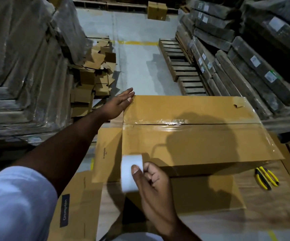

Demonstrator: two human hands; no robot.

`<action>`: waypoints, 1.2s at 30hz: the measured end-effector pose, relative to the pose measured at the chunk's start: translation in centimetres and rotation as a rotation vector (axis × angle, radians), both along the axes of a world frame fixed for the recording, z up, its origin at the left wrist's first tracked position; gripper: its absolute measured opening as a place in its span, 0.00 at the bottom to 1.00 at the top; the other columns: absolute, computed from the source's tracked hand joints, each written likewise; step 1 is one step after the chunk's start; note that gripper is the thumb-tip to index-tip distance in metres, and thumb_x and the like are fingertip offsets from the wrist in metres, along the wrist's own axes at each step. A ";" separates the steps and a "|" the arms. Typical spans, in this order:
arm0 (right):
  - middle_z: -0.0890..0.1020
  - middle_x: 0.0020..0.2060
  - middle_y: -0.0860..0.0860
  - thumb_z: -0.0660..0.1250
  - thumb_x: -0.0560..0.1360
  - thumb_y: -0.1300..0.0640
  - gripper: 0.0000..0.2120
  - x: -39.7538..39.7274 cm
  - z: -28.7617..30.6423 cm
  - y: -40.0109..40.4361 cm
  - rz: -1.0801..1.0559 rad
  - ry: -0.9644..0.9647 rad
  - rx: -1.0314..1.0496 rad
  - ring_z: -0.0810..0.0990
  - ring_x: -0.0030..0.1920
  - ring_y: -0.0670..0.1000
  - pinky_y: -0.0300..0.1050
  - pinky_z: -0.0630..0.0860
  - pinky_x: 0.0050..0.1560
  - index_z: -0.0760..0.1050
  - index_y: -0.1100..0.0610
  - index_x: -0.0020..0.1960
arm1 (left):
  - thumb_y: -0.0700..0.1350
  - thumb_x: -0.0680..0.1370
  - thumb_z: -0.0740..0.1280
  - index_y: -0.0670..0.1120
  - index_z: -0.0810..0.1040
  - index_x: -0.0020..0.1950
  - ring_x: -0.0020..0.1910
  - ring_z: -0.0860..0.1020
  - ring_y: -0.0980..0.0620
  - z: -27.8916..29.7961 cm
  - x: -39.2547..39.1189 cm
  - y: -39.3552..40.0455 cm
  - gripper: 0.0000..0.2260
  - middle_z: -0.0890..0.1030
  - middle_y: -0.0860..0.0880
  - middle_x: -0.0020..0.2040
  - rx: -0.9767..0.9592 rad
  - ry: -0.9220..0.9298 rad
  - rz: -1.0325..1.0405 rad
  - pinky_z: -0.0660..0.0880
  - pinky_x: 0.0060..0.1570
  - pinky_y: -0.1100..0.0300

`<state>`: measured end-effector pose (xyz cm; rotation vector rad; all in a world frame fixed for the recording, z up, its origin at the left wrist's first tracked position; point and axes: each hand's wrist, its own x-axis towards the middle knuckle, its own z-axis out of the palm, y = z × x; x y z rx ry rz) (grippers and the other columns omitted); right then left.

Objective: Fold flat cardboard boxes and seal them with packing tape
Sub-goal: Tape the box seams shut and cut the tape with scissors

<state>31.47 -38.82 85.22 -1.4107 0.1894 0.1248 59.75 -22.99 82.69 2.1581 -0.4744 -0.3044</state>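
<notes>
Sealing step: my left hand [121, 101], fingers flat, steadies the box's [193, 136] far-left corner; my right hand [151, 181] grips the tape [131, 173] at its near-left corner. Next, I judge, another strip.

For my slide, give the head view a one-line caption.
Left hand flat on taped cardboard box; right hand grips tape roll.

The big brown matt cardboard box [193, 136] is wearing glossy, wrinkled clear tape [172, 121] along its seam. The white smooth tape roll [130, 173] is looking papery.
</notes>
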 end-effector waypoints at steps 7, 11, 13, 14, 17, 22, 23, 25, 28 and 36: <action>0.85 0.39 0.61 0.65 0.83 0.54 0.16 -1.5 -1.0 0.2 0.004 0.256 0.185 0.82 0.31 0.54 0.44 0.79 0.31 0.78 0.68 0.55 | 0.48 0.88 0.57 0.47 0.64 0.82 0.78 0.54 0.62 -0.1 0.1 0.1 0.21 0.57 0.53 0.84 0.028 -0.015 -0.012 0.51 0.76 0.63; 0.86 0.40 0.60 0.67 0.83 0.53 0.15 -1.7 -1.9 0.6 0.048 0.299 0.191 0.85 0.34 0.53 0.44 0.81 0.33 0.79 0.67 0.57 | 0.48 0.88 0.57 0.46 0.65 0.82 0.79 0.55 0.61 -0.5 0.3 0.1 0.21 0.58 0.52 0.84 0.045 -0.020 -0.020 0.51 0.76 0.62; 0.86 0.43 0.62 0.69 0.83 0.52 0.15 -1.8 -2.3 0.7 0.062 0.303 0.226 0.86 0.37 0.55 0.46 0.82 0.36 0.79 0.65 0.58 | 0.49 0.88 0.57 0.48 0.65 0.82 0.79 0.55 0.61 -0.5 0.4 0.3 0.22 0.58 0.53 0.84 0.046 -0.008 -0.022 0.51 0.77 0.61; 0.86 0.44 0.63 0.69 0.83 0.52 0.15 -1.8 -2.6 0.7 0.070 0.304 0.242 0.86 0.38 0.56 0.47 0.82 0.36 0.79 0.65 0.58 | 0.50 0.88 0.57 0.48 0.65 0.82 0.79 0.55 0.61 -0.6 0.5 0.4 0.22 0.58 0.54 0.84 0.047 -0.006 -0.021 0.51 0.77 0.61; 0.86 0.47 0.64 0.76 0.75 0.39 0.26 -1.8 -4.3 0.8 0.045 0.309 0.204 0.85 0.42 0.60 0.52 0.82 0.45 0.82 0.62 0.56 | 0.50 0.88 0.57 0.48 0.65 0.82 0.79 0.55 0.61 -0.7 0.6 0.3 0.22 0.58 0.53 0.84 0.072 -0.019 -0.025 0.51 0.77 0.60; 0.87 0.42 0.53 0.71 0.80 0.47 0.17 -1.5 -6.3 0.2 0.070 0.248 0.121 0.85 0.42 0.49 0.43 0.80 0.43 0.79 0.62 0.54 | 0.51 0.88 0.56 0.49 0.63 0.82 0.82 0.53 0.54 -0.6 0.7 0.1 0.22 0.57 0.52 0.84 0.108 -0.029 -0.011 0.50 0.77 0.57; 0.87 0.43 0.53 0.69 0.81 0.50 0.15 -1.4 -6.4 0.2 0.088 0.226 0.102 0.86 0.44 0.49 0.44 0.81 0.44 0.78 0.62 0.56 | 0.51 0.88 0.55 0.50 0.63 0.83 0.83 0.53 0.51 -0.6 0.6 -0.2 0.22 0.57 0.51 0.84 0.149 -0.053 0.005 0.50 0.79 0.53; 0.87 0.47 0.54 0.67 0.83 0.53 0.10 -1.4 -6.9 0.2 0.109 0.172 0.043 0.86 0.47 0.51 0.48 0.81 0.48 0.79 0.60 0.57 | 0.52 0.88 0.53 0.49 0.60 0.83 0.84 0.51 0.46 -0.6 -0.2 -0.9 0.23 0.56 0.48 0.84 0.317 -0.167 0.053 0.51 0.81 0.43; 0.88 0.48 0.55 0.67 0.84 0.54 0.09 -1.3 -8.0 0.4 0.070 0.151 -0.058 0.87 0.48 0.51 0.49 0.82 0.48 0.81 0.58 0.56 | 0.57 0.88 0.48 0.49 0.53 0.85 0.84 0.47 0.47 -0.7 -4.3 -1.6 0.26 0.53 0.48 0.85 0.468 -0.315 0.028 0.47 0.82 0.42; 0.80 0.35 0.47 0.67 0.81 0.45 0.17 -0.7 -8.3 1.1 -0.003 0.082 -0.122 0.76 0.38 0.44 0.44 0.71 0.38 0.77 0.58 0.43 | 0.59 0.87 0.47 0.49 0.48 0.86 0.84 0.40 0.53 -1.1 -19.0 0.2 0.29 0.45 0.53 0.86 0.434 -0.358 -0.170 0.39 0.82 0.51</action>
